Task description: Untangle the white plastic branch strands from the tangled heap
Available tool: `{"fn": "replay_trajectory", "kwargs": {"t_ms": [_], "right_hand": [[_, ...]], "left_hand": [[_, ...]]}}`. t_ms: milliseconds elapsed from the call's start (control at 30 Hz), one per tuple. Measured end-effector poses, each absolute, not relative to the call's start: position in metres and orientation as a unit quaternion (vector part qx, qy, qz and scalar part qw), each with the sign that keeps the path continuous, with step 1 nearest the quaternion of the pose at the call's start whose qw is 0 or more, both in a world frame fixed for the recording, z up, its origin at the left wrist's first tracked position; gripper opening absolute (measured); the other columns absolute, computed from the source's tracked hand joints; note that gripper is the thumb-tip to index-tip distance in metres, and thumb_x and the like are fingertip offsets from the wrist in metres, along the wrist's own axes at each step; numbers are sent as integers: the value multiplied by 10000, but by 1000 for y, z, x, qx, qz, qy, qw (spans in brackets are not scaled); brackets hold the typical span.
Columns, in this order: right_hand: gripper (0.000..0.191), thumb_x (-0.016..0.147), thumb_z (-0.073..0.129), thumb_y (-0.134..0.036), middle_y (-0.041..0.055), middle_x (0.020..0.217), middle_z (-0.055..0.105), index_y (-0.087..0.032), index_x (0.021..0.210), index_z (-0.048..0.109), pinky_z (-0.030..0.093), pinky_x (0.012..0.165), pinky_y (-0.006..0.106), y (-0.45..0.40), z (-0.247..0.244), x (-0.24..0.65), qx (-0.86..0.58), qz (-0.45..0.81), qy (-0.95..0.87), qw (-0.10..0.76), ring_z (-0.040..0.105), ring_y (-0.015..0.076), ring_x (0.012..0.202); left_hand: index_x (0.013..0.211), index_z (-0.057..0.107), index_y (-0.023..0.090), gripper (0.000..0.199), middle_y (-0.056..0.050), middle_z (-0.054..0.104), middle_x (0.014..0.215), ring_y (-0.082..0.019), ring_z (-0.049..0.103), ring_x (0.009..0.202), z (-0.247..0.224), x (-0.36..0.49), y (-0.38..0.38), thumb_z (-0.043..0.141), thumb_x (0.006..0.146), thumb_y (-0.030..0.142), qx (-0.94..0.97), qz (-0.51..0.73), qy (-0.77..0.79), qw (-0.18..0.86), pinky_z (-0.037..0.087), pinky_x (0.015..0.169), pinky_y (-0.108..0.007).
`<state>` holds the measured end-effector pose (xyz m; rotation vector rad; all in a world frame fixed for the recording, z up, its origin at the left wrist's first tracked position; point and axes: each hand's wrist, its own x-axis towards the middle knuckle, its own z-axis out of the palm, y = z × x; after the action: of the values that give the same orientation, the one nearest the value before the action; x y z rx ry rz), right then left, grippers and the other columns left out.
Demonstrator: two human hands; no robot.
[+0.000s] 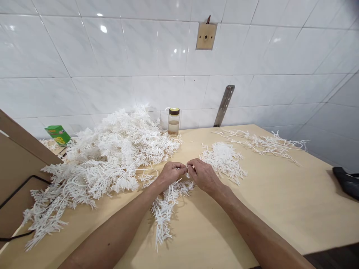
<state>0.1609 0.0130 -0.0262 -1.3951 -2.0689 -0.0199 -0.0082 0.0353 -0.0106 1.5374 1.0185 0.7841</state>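
Head view: left hand (171,174) and right hand (204,175) meet at the centre of the frame, fingertips pinched together on the upper end of a white branching sprig (165,209) (the fingers hide the exact contact). Its long axis slants toward the lower left, feathery tip pointing at the bottom edge. Its twigs are thin, forked and coral-like. A tangled white heap (112,149) fills the left; a black object (346,182), cut off at the right edge, is hard to identify.
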Motion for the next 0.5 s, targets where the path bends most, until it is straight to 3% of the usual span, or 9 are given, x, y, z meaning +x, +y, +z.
{"fn": "replay_trajectory", "kwargs": {"t_ms": [200, 367, 500], "right_hand": [[177, 939, 438, -181, 78, 847, 681, -170, 883, 606, 402, 630, 270, 17, -27, 157, -549, -35, -776, 309, 621, 177, 726], [144, 901, 496, -195, 21, 715, 683, -191, 831, 622, 384, 641, 269, 15, -24, 158, -593, 38, -736, 324, 614, 168, 652], [167, 897, 493, -202, 28, 710, 683, -185, 816, 639, 357, 624, 268, 13, -23, 161, -599, 39, -741, 301, 605, 169, 641]], "left_hand": [[615, 668, 152, 233, 52, 395, 489, -71, 276, 489, -6, -12, 39, 676, 649, 382, 626, 327, 444, 551, 203, 492, -250], [654, 704, 143, 216, 31, 485, 514, -83, 345, 511, -10, -11, 41, 670, 642, 355, 640, 327, 443, 535, 253, 495, -238], [629, 689, 142, 220, 29, 484, 497, -89, 372, 503, -14, -9, 41, 633, 667, 352, 658, 311, 445, 522, 279, 498, -237]]}}
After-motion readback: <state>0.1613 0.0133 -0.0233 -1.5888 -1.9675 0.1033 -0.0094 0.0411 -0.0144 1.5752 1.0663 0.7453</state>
